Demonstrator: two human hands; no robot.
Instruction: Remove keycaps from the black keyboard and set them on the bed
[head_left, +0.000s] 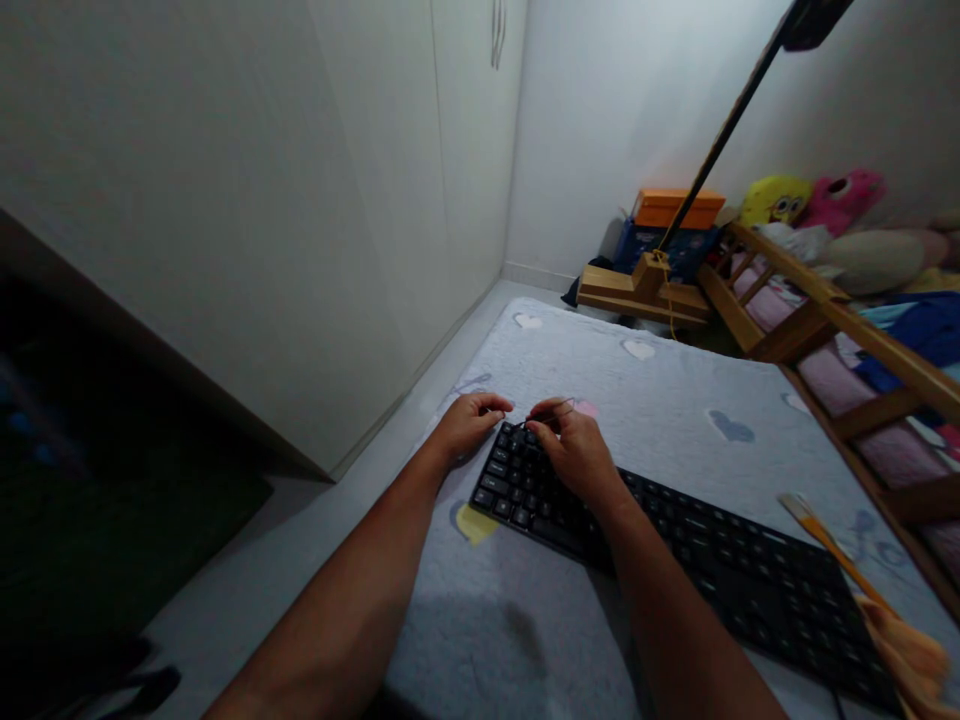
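Note:
A black keyboard (697, 540) lies slantwise on a pale heart-patterned cloth (667, 420). At its far left corner, my left hand (471, 424) is closed, thumb and fingers pinched on something too small to make out. Just right of it, over the top keys, my right hand (574, 440) pinches a thin dark wire-like piece, with a fine loop of it showing above the fingers. The two hands' fingertips are a small gap apart.
A brush (814, 525) and an orange cloth (911, 645) lie by the keyboard's right end. A white cabinet (360, 200) stands at left. Wooden rails (832, 300) run along the right. Behind are a wooden stand (622, 290), an orange box (679, 208) and plush toys (776, 200).

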